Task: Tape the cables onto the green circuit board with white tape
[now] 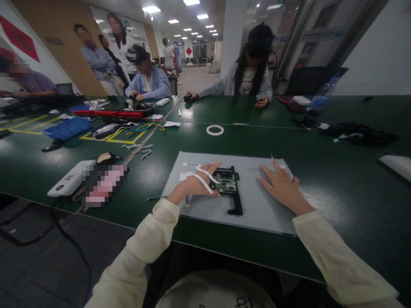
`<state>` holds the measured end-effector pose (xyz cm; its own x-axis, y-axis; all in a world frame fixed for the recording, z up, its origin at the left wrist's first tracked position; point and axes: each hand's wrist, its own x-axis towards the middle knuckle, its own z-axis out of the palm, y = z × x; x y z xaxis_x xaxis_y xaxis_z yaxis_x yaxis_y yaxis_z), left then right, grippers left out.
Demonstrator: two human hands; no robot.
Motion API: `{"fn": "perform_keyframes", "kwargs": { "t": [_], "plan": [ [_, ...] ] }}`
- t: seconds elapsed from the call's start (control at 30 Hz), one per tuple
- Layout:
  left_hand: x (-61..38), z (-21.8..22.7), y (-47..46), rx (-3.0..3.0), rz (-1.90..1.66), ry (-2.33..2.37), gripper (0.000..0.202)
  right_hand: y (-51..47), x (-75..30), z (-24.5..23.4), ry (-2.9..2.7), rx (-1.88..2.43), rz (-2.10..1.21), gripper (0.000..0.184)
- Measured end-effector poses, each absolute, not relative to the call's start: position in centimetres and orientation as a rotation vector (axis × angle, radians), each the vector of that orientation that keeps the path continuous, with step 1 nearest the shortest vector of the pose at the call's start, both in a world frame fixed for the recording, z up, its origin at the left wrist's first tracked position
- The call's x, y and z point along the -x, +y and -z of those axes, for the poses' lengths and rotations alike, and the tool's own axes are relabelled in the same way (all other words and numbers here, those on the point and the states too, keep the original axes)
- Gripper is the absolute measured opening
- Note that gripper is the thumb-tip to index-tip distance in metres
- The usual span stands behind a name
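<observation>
A grey flat panel (257, 205) lies on the green table in front of me. Near its middle sits a green circuit board (227, 183) in a black bracket (236, 204). My left hand (196, 185) rests on the panel just left of the board, fingers stretched out, with a white ribbon cable (205, 179) lying across them. My right hand (282, 186) lies flat on the panel's right part, fingers spread, holding nothing.
A white tape ring (215, 130) lies beyond the panel. To the left are a white device (70, 179), a blue tray (67, 127), red tools and cables. Across the table sits a person (247, 77) with a bottle (319, 100) nearby; other people stand or sit at far left.
</observation>
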<state>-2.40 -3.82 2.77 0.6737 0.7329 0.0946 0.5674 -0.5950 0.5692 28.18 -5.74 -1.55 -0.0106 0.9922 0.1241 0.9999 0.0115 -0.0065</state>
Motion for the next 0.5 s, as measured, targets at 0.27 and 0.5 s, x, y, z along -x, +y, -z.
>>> {"fn": "perform_keyframes", "kwargs": {
  "t": [0.27,0.5],
  "plan": [
    [2.3,-2.9,-3.9,-2.350,-0.554,1.058,0.095,-5.8,-28.2,1.6,-2.153,2.145,0.135,0.057],
    [8.3,-2.1,-1.0,-1.944,-0.796,1.725,0.069,-5.9,-28.3,1.8,-2.131,2.143,0.154,0.056]
  ]
}}
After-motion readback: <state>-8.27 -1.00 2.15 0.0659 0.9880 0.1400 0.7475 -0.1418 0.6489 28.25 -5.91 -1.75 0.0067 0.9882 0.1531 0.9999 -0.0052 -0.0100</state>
